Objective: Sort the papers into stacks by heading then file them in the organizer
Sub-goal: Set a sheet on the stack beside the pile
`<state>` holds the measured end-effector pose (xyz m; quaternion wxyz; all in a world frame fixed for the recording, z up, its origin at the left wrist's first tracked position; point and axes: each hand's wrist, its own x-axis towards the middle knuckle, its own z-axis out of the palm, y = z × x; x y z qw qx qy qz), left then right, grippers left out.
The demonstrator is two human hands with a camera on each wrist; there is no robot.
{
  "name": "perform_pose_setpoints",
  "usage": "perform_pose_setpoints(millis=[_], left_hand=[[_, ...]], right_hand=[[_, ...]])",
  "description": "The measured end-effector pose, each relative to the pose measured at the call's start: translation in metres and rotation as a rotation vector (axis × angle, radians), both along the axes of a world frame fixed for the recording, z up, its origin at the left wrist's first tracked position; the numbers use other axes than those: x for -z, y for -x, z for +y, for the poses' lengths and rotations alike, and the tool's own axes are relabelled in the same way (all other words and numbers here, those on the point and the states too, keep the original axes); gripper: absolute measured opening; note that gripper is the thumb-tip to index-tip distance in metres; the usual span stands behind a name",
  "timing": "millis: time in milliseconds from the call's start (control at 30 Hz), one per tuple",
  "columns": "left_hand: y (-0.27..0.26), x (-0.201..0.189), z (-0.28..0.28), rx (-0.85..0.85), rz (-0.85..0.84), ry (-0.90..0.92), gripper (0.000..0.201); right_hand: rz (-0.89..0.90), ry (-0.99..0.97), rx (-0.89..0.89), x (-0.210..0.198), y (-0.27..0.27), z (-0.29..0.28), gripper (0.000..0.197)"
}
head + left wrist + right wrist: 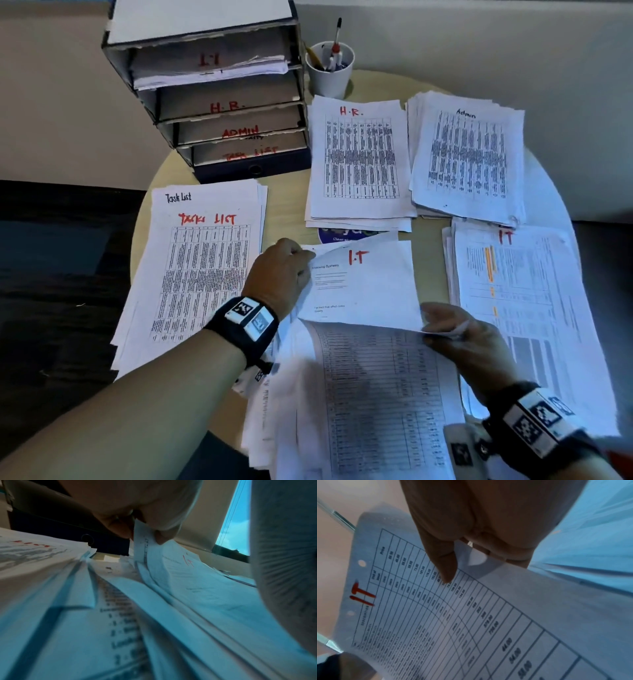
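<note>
My left hand (306, 259) pinches the top-left corner of a sheet headed "I.T" (363, 284) in red. My right hand (442, 330) pinches its lower-right corner, and the sheet is lifted off the unsorted pile (373, 404) at the near edge. In the left wrist view the left hand (137, 534) nips paper edges above the I.T sheet (192, 577). In the right wrist view my right hand (471, 561) holds a sheet (423, 615) marked "IT" with a price table, thumb on top. Sorted stacks lie around: Task List (202, 267), H.R. (359, 161), Admin (469, 154), IT (524, 294).
A tiered organizer (212, 96) labelled I.T, H.R., ADMIN and TASK LIST stands at the back left of the round table (287, 192); its top tier holds papers. A white cup with pens (330, 70) stands beside it. The table edge drops to a dark floor on the left.
</note>
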<state>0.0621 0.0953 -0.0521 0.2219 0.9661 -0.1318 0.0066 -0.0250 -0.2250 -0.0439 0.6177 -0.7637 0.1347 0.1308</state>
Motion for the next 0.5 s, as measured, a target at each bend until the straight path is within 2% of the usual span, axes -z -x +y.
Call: perform_pose_setpoints(millis=[100,167,267,367,433,500], left_hand=[[0.01,-0.006,0.004,0.02,-0.022,0.041,0.037],[0.015,-0.014,0.008,0.005,-0.033,0.081,0.027],[0.018,-0.024,0.01,-0.016,-0.033,0.143,0.01],[0.017,-0.031,0.011,-0.03,-0.043,0.148,0.038],[0.015,-0.033,0.011,-0.024,-0.033,0.135,0.04],[0.013,-0.033,0.013,-0.017,-0.01,0.127,0.042]], right_hand=[[-0.022,-0.045,0.058,0.0,-0.004,-0.003,0.026],[-0.036,-0.016,0.046,0.001,-0.008,-0.006,0.022],[-0.021,0.024,0.015,-0.002,-0.018,-0.007,0.035],[-0.07,0.075,-0.029,-0.014,-0.032,0.003,0.054],[-0.123,0.104,-0.044,-0.021,-0.041,0.012,0.06],[-0.149,0.133,-0.023,-0.024,-0.047,0.018,0.055]])
